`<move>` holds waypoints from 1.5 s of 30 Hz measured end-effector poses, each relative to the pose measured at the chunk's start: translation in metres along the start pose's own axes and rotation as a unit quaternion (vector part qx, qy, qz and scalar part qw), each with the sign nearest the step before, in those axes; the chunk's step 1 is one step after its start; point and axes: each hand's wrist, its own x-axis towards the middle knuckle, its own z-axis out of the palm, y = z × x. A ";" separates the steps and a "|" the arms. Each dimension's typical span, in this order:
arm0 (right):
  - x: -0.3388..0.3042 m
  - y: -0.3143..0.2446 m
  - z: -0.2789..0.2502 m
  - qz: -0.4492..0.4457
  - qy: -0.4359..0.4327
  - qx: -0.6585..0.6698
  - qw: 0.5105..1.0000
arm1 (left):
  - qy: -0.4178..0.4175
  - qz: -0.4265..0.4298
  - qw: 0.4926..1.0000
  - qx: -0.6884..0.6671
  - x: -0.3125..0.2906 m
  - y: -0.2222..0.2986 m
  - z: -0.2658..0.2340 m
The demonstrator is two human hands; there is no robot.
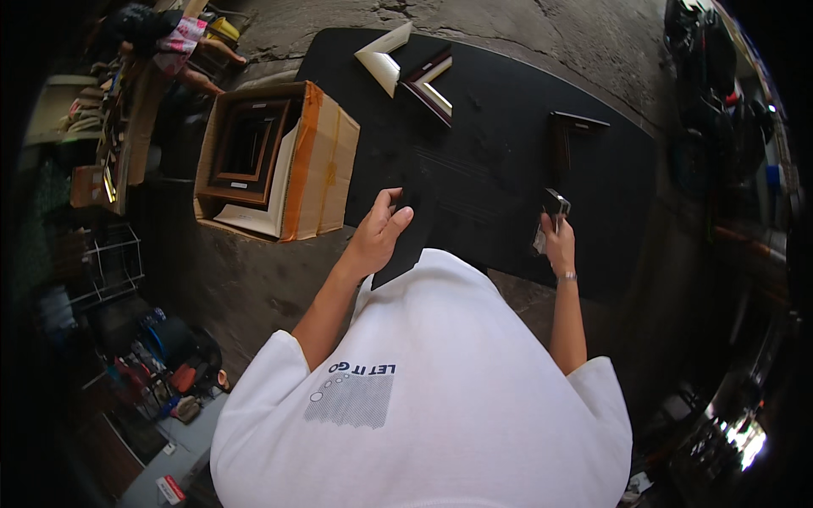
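My left hand (381,233) is closed on the edge of a flat black piece (405,250), held just in front of my shirt at the table's near edge. Its outline merges with the black table (500,152), so its full shape is hard to make out. Over the table's near right part, my right hand (559,241) grips a silver stapler-like tool (555,203), its metal head pointing away from me. Beyond that tool lies a dark frame corner sample (569,131). At the far side rest a cream frame corner sample (385,59) and a dark red one with a pale inner edge (434,85).
An open cardboard box (326,165) holding brown picture frames (250,152) stands against the table's left side. Another person (174,42) is at the far left. A wire rack (110,262) and a grey surface with tools (182,449) lie to my left; dark clutter lines the right.
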 end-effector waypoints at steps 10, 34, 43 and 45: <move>-0.097 -0.195 0.051 -0.338 -0.142 -0.180 0.913 | -0.042 -0.001 0.989 0.142 -0.012 0.005 -0.002; -0.056 -0.153 0.027 -0.118 0.122 0.354 0.920 | 0.064 0.082 0.990 -0.092 -0.025 0.003 -0.022; 0.002 0.049 0.006 0.029 0.109 -0.115 0.987 | 0.150 0.024 0.958 -0.244 0.005 0.031 -0.001; 0.004 0.061 0.006 0.026 0.086 -0.134 0.987 | 0.171 0.068 0.945 -0.272 0.000 0.017 -0.007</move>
